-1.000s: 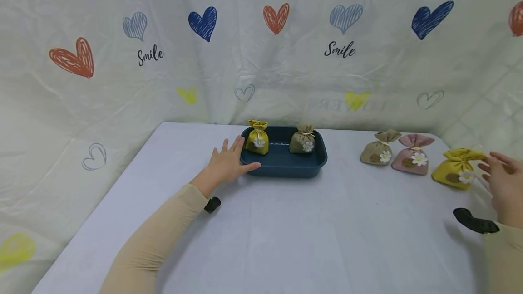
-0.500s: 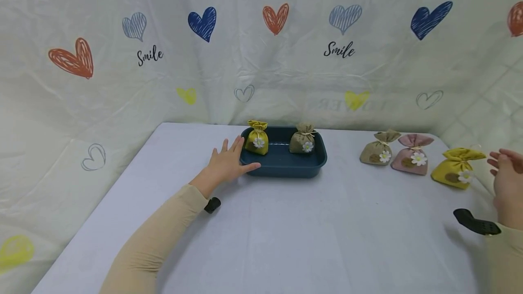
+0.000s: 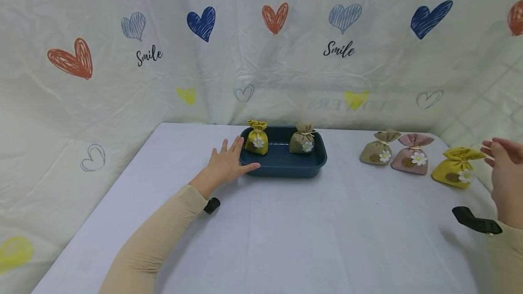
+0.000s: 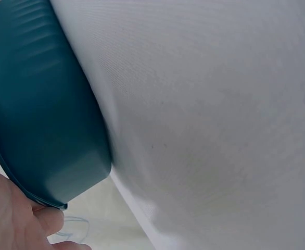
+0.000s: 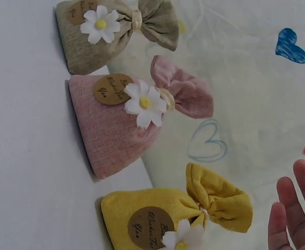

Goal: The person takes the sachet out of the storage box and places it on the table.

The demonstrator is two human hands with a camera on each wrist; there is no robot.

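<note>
My left hand (image 3: pixel 224 165), fingers spread and straight, rests against the left end of a dark teal tray (image 3: pixel 282 171). In the left wrist view the tray's side (image 4: pixel 43 104) stands beside my fingers. Inside the tray sit a yellow drawstring pouch (image 3: pixel 255 145) at left and a beige pouch (image 3: pixel 301 141) at right, both upright with a white flower. At the far right my right hand (image 3: pixel 507 178) hovers just beside the gathered top of another yellow pouch (image 3: pixel 451 172). The right wrist view shows a gap between this pouch and my fingers (image 5: pixel 294 213), which look extended and hold nothing.
Left of that yellow pouch stand a pink pouch (image 3: pixel 410 158) and a second beige pouch (image 3: pixel 377 151), close together in a row on the white-covered table (image 3: pixel 310 235). A white curtain (image 3: pixel 229 67) printed with hearts hangs behind the table's back edge.
One second ago my right fingers were at the top of the right-hand yellow pouch; they drew off to the right, then came slightly back towards it and up. My left hand has stayed at the tray.
</note>
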